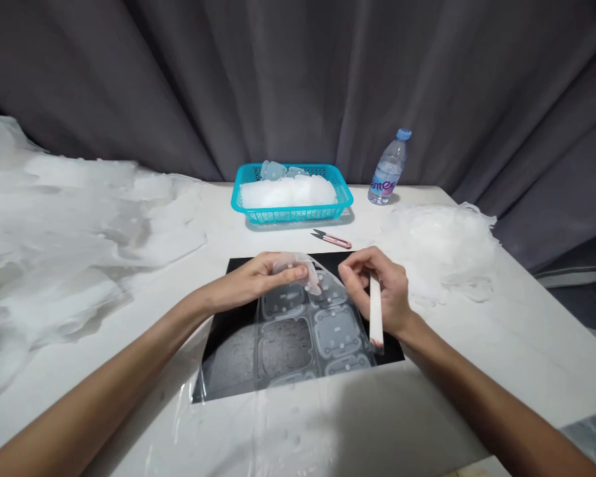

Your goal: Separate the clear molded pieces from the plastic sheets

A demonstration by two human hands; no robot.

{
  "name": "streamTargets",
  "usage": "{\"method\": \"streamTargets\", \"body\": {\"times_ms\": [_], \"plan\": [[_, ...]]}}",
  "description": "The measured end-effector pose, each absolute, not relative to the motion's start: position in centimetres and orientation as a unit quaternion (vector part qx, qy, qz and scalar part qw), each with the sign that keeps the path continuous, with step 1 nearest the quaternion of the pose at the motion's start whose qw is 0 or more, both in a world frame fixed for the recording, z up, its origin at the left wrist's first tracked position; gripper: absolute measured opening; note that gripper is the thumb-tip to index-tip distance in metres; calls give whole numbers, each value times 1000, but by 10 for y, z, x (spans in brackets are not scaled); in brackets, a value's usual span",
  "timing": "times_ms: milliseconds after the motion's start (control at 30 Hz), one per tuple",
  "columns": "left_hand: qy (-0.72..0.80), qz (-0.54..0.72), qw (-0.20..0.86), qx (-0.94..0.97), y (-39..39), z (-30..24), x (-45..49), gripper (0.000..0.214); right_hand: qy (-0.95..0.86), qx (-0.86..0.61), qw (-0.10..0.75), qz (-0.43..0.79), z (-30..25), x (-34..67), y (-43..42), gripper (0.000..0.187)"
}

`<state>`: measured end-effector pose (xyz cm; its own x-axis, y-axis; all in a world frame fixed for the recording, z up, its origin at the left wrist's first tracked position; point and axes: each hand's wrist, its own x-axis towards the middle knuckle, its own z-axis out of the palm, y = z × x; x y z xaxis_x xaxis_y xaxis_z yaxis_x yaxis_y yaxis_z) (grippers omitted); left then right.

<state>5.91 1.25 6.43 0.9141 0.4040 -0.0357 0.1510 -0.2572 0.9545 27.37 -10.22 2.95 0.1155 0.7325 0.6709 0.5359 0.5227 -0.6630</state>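
A clear plastic sheet (308, 331) of moulded rounded pieces lies over a black mat (228, 358) in the middle of the white table. My left hand (258, 278) is closed on a loose clear piece at the sheet's top edge, fingers curled around it. My right hand (382, 285) sits just right of the sheet, closed around a white stick-like tool (375, 311) with a reddish tip that points toward me.
A turquoise basket (292, 213) holding clear pieces stands behind the mat. Small pink snips (334, 238) lie between basket and mat. A water bottle (388, 169) stands at the back right. Heaps of clear plastic fill the left side (69, 225) and the right (437, 248). A grey curtain hangs behind.
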Motion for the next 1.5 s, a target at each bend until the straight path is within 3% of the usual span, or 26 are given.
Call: {"method": "streamTargets", "body": {"times_ms": [233,900,1133,1367,1500], "plan": [[170,125,579,788,11,65,61,29,-747,-432,502,59,34,269,-104,6],[177,131,565,795,6,73,63,35,-779,-407,476,-5,35,270,-105,9],[199,138,558,794,7,66,62,28,-790,-399,465,-34,34,272,-103,10],[270,160,582,751,-2,57,71,39,-848,-350,320,-235,33,281,-105,18],[275,172,598,733,-9,58,77,39,-862,-347,288,-232,28,284,-100,18]]}}
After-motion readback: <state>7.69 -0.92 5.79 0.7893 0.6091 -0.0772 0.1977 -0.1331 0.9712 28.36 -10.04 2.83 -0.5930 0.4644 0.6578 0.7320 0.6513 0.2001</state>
